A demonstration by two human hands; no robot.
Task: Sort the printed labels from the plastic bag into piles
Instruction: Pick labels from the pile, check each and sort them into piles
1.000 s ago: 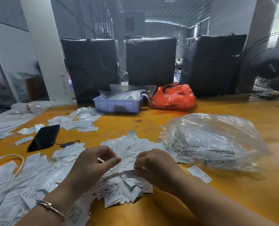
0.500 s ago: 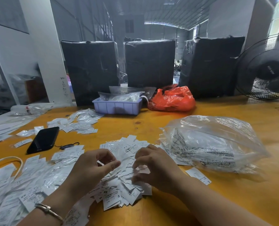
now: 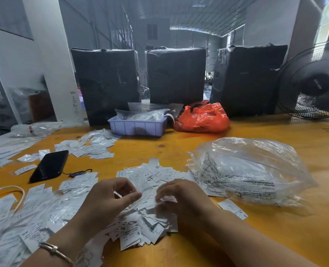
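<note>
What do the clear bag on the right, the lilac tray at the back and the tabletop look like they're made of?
Clear crinkled plastic bag: thin glossy film, see-through, creased, with printed warnings.
Lilac ribbed tray: moulded rigid plastic, probably matte.
Orange-yellow tabletop: likely varnished wood or plywood; grain and a knot show through a slight sheen.

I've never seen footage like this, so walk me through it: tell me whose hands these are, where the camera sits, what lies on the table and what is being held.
No machine here: a person wears a camera on the head, looking down at their own hands. The left hand and right hand work over a heap of printed labels on the orange table. The right hand pinches a label; the left hand's curled fingers seem to grip labels too, though that is less clear. To the right lies a clear plastic bag. To the left lie more labels, a black phone, and farther back a lilac tray and a red bag.
</note>
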